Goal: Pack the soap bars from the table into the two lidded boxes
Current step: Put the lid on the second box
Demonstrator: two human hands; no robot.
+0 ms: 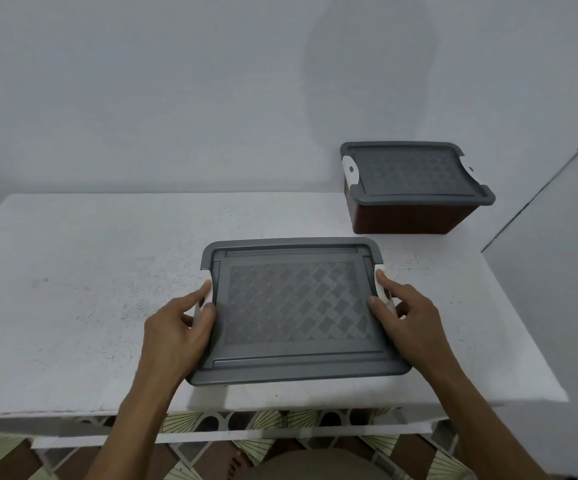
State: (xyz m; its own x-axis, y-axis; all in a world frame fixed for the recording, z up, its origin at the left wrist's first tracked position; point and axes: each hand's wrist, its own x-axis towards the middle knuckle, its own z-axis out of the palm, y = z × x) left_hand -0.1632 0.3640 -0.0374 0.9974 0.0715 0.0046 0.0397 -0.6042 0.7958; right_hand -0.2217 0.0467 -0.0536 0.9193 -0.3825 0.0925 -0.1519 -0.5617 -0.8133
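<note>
A box with a grey patterned lid (294,306) sits on the white table (72,289) near its front edge, lid on. My left hand (180,327) grips the white latch on the box's left side, thumb on top. My right hand (401,313) pinches the white latch (381,284) on the right side. A second box (415,188), brown with a grey lid and white latches, stands shut at the back right by the wall. No soap bars are in view.
A grey wall runs behind the table, and another wall face stands at the right. The table's front edge lies just below the near box, above a patterned tile floor (190,424).
</note>
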